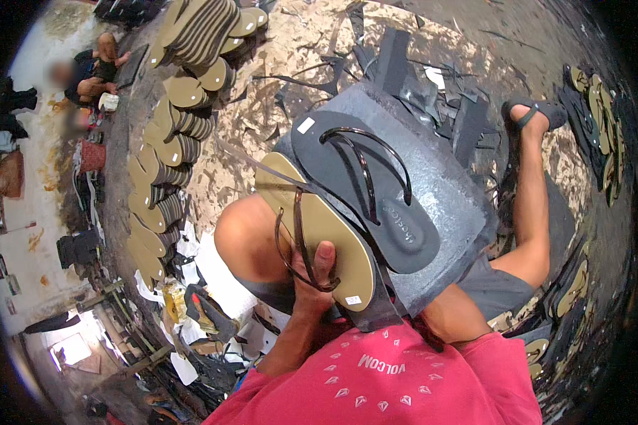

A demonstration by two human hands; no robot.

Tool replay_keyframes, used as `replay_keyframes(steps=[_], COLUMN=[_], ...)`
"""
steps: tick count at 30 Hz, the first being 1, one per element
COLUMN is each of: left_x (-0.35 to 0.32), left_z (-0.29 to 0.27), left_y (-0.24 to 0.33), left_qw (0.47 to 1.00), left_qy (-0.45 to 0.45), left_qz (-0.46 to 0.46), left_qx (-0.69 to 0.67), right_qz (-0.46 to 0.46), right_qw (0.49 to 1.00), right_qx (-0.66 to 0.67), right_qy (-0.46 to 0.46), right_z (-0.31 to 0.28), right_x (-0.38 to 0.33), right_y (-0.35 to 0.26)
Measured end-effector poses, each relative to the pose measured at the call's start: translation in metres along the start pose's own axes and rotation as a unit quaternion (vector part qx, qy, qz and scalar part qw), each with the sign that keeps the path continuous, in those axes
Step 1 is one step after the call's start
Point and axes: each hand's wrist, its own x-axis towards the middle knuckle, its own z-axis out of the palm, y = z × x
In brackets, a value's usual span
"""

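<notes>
My left hand (310,280) grips the tan sandal (347,262) near its heel end, thumb laid on the footbed beside the glossy dark strap (299,230), while my right hand is out of sight, so I cannot tell what it is doing. The tan sandal slants in front of my shirt (418,379), just beside the dark grey sandal (388,191), which lies on a dark slab (450,195) with its strap facing up. Beyond the slab, dark scraps (468,131) litter the floor, and overlapping rows of tan soles (166,149) stretch along my left.
</notes>
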Motion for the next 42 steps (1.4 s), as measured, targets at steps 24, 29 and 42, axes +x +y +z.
replay_keyframes(steps=[24, 29, 42], left_x=[0.009, 0.036, 0.018], left_z=[-0.019, -0.022, -0.018], left_y=[0.028, 0.076, 0.089], left_qw=[0.88, 0.961, 0.987], left_qy=[-0.154, -0.258, -0.141], left_qz=[0.253, 0.084, -0.067], left_qx=[0.37, -0.048, 0.023], right_qz=[0.2, 0.176, 0.029], right_qw=[0.876, 0.881, 0.997], right_qx=[0.437, 0.436, 0.07], right_qy=[0.035, 0.055, 0.028], right_z=[-0.088, -0.098, -0.032], right_x=[0.023, 0.021, -0.065], right_y=[-0.044, -0.05, -0.012])
